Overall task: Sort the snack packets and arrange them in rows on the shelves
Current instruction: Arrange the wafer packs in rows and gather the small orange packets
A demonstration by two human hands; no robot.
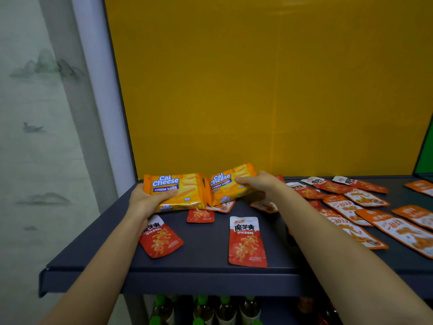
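Dark shelf (pixel 206 254): left hand (pixel 143 200) grips left wafer stack (pixel 180 187), right hand (pixel 260 185) right wafer stack (pixel 225 184), lower packs half-hidden.

A dark grey shelf (pixel 201 254) bears red snack pouches (pixel 247 241) and orange-and-white packets (pixel 344 208), all lying flat.

**Glossy film on matt coated metal**

The left Cal Cheese wafer packet (pixel 173 192) and the right Cal Cheese wafer packet (pixel 228 184) are wrapped in glossy yellow plastic film, on which creases and highlights can be seen. The red pouches (pixel 247 242) and the orange-and-white pouches (pixel 356 200) are made of smooth, shiny film with flat sealed edges. The shelf (pixel 206 273) appears to be sheet metal, coated in a matt dark grey finish. The yellow back panel (pixel 257 90) is smooth and matt. The wall covering (pixel 28 137) looks like matt printed paper. The bottles (pixel 225 310) below, though blurred, are seen to be glossy, with green plastic caps.
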